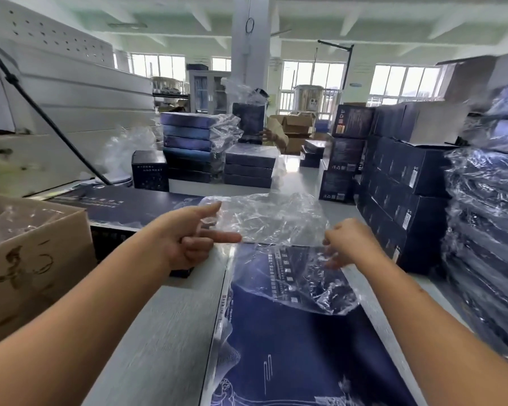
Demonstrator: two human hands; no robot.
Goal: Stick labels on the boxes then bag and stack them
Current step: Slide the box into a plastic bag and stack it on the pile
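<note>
A: Nearest us, what's on the bench?

B: A flat dark-blue printed cardboard box (299, 347) lying lengthwise on the pale grey bench (165, 332). Its far end sits under a crinkled clear plastic bag (276, 230), which both hands hold up over it.

A: How are they holding it?

B: The left hand (188, 235) has its grip narrow, thumb and forefinger pinching the bag's left edge, index finger pointing across. The right hand (349, 241) grips the right edge, fingers curled into the film (how tightly I cannot tell through the plastic).

A: So the bagging step, mouth being opened?

B: That's my reading. The risk is that the thin film clings or folds in, catches a box corner and tears, or that the mouth stays half shut and the box jams.

A: Anything else?

B: The brown cardboard carton (27, 259) at left crowds that elbow. Farther off stand stacks of bagged dark-blue boxes (191, 142), and another person's hand (269, 133) holds a box upright.
</note>
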